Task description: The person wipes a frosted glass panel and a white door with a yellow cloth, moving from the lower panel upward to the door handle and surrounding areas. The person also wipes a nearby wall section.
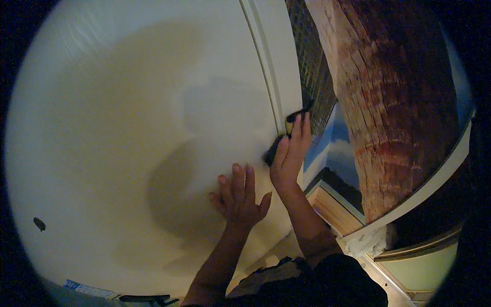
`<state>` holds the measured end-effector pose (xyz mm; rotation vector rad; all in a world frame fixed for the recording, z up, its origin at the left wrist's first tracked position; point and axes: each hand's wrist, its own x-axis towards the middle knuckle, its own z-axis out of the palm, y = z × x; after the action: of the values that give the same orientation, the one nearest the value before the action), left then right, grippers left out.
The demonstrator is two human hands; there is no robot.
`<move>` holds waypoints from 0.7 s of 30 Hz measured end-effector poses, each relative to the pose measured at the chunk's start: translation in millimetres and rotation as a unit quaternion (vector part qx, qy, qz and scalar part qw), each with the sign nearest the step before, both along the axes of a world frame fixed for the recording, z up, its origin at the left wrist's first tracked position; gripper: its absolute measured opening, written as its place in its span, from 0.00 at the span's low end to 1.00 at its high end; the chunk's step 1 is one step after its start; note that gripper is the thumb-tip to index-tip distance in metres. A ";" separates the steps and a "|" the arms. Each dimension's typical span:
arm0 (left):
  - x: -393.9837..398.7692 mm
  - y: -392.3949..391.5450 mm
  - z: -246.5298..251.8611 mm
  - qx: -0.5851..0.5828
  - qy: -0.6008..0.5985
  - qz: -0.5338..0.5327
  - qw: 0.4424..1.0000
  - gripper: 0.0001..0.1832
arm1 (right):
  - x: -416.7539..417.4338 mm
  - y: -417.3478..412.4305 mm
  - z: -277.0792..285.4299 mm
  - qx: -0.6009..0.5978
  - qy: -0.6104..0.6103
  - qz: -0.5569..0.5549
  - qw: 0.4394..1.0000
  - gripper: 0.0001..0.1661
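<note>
A large pale, smooth panel [96, 153] fills most of the view before me. My left hand [239, 201] is spread with its palm towards the panel, holding nothing. Whether it touches the surface cannot be told. Up and to the right, my right hand [291, 155] lies over a dark object [273, 150] at the panel's right edge. Black parts of that object show on both sides of the fingers, with a yellowish patch between them. The hand seems to hold it, though the palm hides its middle and its kind is unclear.
A raised strip [261, 57] runs along the panel near its right edge. Beyond it is a picture of rough reddish wood [383, 115] and blue sky. A dark oval spot [39, 224] marks the panel. A black object [144, 298] lies at the lower left.
</note>
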<state>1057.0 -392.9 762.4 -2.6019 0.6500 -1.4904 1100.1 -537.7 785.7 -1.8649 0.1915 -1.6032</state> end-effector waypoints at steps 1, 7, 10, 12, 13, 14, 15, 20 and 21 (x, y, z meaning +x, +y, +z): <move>0.6 -1.7 -1.1 0.000 -0.003 -0.001 1.000 0.35 | 0.0 -1.2 -8.8 0.008 -0.001 0.006 1.000 0.30; 3.9 -5.2 -5.1 0.018 0.004 -0.007 1.000 0.35 | -6.3 10.0 -79.4 0.072 0.037 0.017 0.997 0.29; 4.7 -4.0 -2.3 0.015 0.014 -0.016 1.000 0.34 | -2.8 12.1 -79.9 0.079 0.025 0.012 0.996 0.29; 4.8 -4.5 -1.6 0.012 0.014 -0.031 0.999 0.34 | -3.1 6.1 -59.2 0.068 0.007 0.016 0.998 0.29; 4.8 -4.1 -0.1 0.012 0.012 -0.034 0.999 0.34 | -1.1 2.4 -42.3 0.060 -0.012 0.027 0.998 0.29; 3.0 -3.4 2.1 -0.004 0.016 -0.028 0.999 0.35 | 1.1 1.4 -27.6 0.052 -0.030 0.041 0.997 0.29; 1.0 -6.5 0.7 -0.023 0.023 -0.027 0.999 0.35 | 3.7 -0.9 -18.3 0.036 -0.031 0.024 0.999 0.29; 1.4 -14.3 -18.3 0.001 0.114 -0.054 0.992 0.36 | 11.9 -1.1 -25.5 -0.016 -0.035 0.009 0.999 0.32; 5.7 -13.0 -26.6 0.027 0.097 -0.051 0.994 0.36 | 12.4 -1.7 -38.6 -0.027 -0.030 0.012 0.999 0.32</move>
<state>1062.7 -405.8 735.7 -2.7320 0.8401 -1.2351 1112.5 -539.5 747.2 -1.8496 0.0987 -1.6610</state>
